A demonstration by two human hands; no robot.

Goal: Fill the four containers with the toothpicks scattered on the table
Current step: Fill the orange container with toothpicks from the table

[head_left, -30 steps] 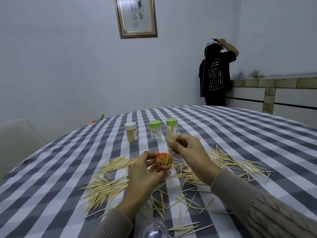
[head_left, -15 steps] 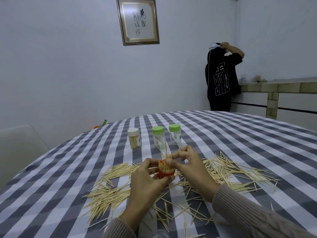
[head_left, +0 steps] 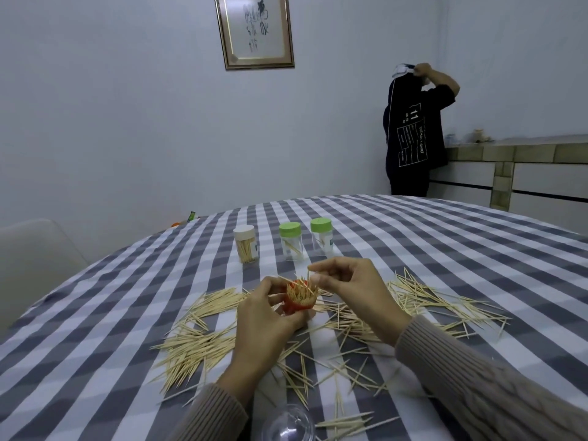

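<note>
Holding the red container [head_left: 297, 303] off the table, the left hand [head_left: 265, 326] is wrapped around its lower body, with the fingers curled on the side. The right hand [head_left: 353, 291] is kept just beside the rim; its thumb and forefinger are brought together in a pinch, but whether a toothpick is held between them cannot be told. The container is already packed densely with toothpicks, and several tips stand above the rim. From here, a further toothpick may be refused by the tight bundle, and if it is pushed hard, others could be lifted out or bent. The container is also held a little tilted, so loose ones could slide out. On the checked tablecloth [head_left: 445, 249] many scattered toothpicks [head_left: 197, 342] are left around both hands. Further away, a white-capped jar [head_left: 245, 244] and two green-capped jars [head_left: 291, 240] are standing closed, and these must be opened first.
</note>
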